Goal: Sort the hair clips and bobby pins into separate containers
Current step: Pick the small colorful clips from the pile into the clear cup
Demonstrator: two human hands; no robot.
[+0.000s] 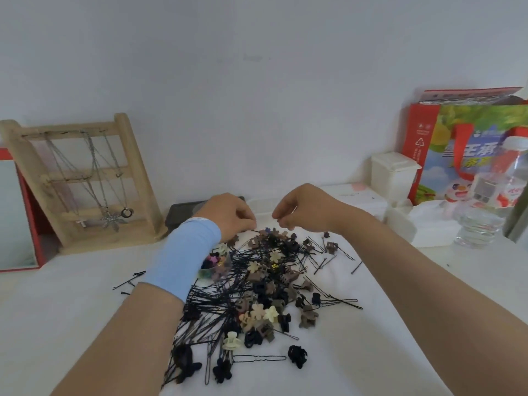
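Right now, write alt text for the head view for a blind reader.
A person's left hand and right hand hover with curled fingers over the far edge of a tangled pile of black bobby pins and small hair clips on a white table. A wooden necklace stand sits at the left, a colourful bag at the right.

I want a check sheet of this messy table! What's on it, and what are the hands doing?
Surface: white table, with pins and clips spread over its middle.
Job's things: bobby pins and clips mixed in one pile; clear cup holding coloured clips; dark box behind.
Clutter: necklace stand, mirror, white box, bag, bottle.
Grips: left hand and right hand, fingers curled over the pile's far edge; cannot tell whether they hold anything.
Cables: nothing seen.
Surroundings: plain wall.
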